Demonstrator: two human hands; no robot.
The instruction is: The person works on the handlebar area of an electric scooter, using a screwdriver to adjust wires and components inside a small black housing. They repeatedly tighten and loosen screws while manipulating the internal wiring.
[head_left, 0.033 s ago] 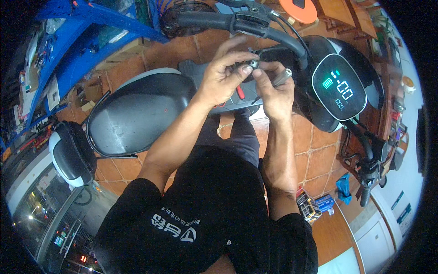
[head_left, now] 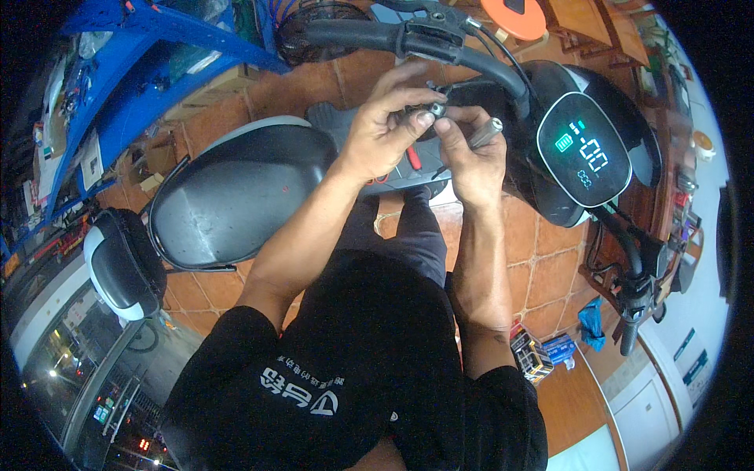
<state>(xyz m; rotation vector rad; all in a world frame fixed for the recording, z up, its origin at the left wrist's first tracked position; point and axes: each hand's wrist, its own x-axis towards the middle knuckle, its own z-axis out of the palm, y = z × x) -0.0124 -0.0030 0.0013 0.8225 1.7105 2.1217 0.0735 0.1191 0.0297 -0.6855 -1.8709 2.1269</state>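
My left hand (head_left: pixel 382 135) is closed in a pinch on a small dark metal part (head_left: pixel 437 111) with a round, shiny end. The thumb and forefinger of my right hand (head_left: pixel 473 161) meet at that same part from the other side. A silver cylindrical tool (head_left: pixel 487 132) is held in the right hand, its round end sticking out past the fingers. Both hands are over the footboard of an electric scooter, between the seat (head_left: pixel 243 196) and the handlebar (head_left: pixel 471 56). A red-handled tool (head_left: pixel 414 158) lies just below the hands; its working end is hidden.
The scooter's lit display (head_left: pixel 583 149) is right of my hands. A black and white top box (head_left: pixel 126 263) is behind the seat. Blue shelving (head_left: pixel 173 31) stands at upper left, an orange round stool (head_left: pixel 514 17) at the top. Small boxes (head_left: pixel 534 357) sit on a wooden surface at lower right.
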